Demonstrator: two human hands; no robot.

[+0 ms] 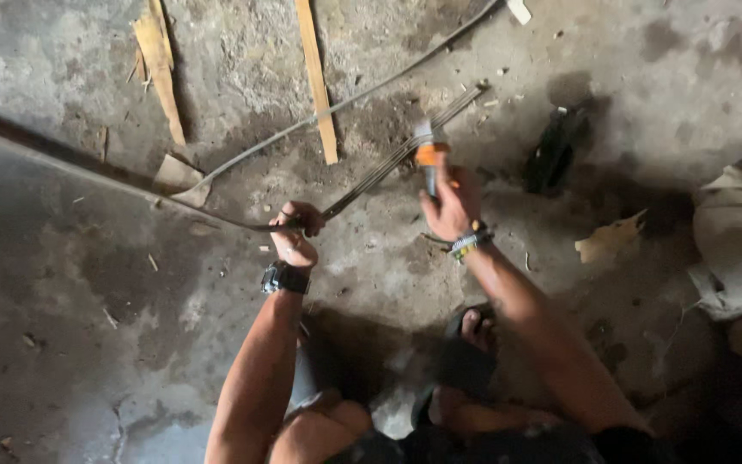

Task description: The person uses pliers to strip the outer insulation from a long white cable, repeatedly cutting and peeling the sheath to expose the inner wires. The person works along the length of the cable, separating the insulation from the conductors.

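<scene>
Gripping a bundle of thin metal rods (pixel 371 176), the left hand (pixel 295 236) is clenched around them where they bend over the concrete floor (pixel 62 283). The rods run from that fist up and to the right, towards the right hand (pixel 450 206), and their free ends reach past it, fanning slightly near the top. To the left of the fist the bundle carries on as a dark curve low over the floor.

The right hand is closed on a tool (pixel 427 155) with an orange and grey body, held upright, its top touching the rods; what kind of tool it is cannot be told. A black watch (pixel 285 277) sits on the left wrist, and bands (pixel 467 243) of several colours on the right wrist.

One sandalled foot (pixel 471 331) shows below the right forearm, with the person's knees at the bottom edge.

A single long rod (pixel 345 101) lies across the floor behind the bundle, passing over a wooden slat (pixel 317 82). Another splintered slat (pixel 161 64) lies further left, well apart from the hands. A dark pipe (pixel 53 148) crosses the left part of the floor. A black object (pixel 553 148) lies to the right of the tool, a scrap of torn card (pixel 609 238) near it, and crumpled sacking (pixel 736 241) fills the right edge.
</scene>
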